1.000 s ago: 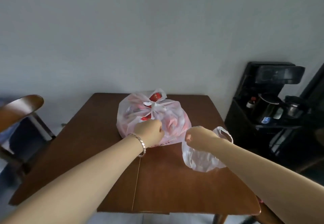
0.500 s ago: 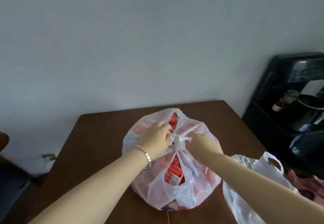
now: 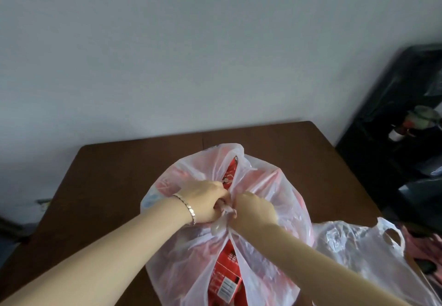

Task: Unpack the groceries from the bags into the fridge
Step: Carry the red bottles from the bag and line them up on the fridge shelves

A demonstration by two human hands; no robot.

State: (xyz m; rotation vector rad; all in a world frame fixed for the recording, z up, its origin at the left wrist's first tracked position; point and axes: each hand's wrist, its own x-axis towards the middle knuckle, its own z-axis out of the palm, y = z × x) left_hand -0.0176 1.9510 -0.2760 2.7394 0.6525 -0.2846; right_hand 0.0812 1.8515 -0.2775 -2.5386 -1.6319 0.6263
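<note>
The left hand (image 3: 205, 201) and the right hand (image 3: 254, 208) are both curled tight on the knot (image 3: 224, 212) of the tied handles, knuckles almost touching. A bracelet (image 3: 189, 207) is worn on the left wrist. A second ago the right hand was closed on the second bag (image 3: 358, 255). That bag has since been let go and now lies slack on the desk (image 3: 107, 181), just right of the right forearm. Directly under the hands sits the full bag (image 3: 181, 265) with red cartons (image 3: 224, 274) showing through it, still tied. The untying step is judged to have only begun — nothing has been taken out yet, and no fridge is in view. A dark stand (image 3: 394, 138) is seen far to the right.
</note>
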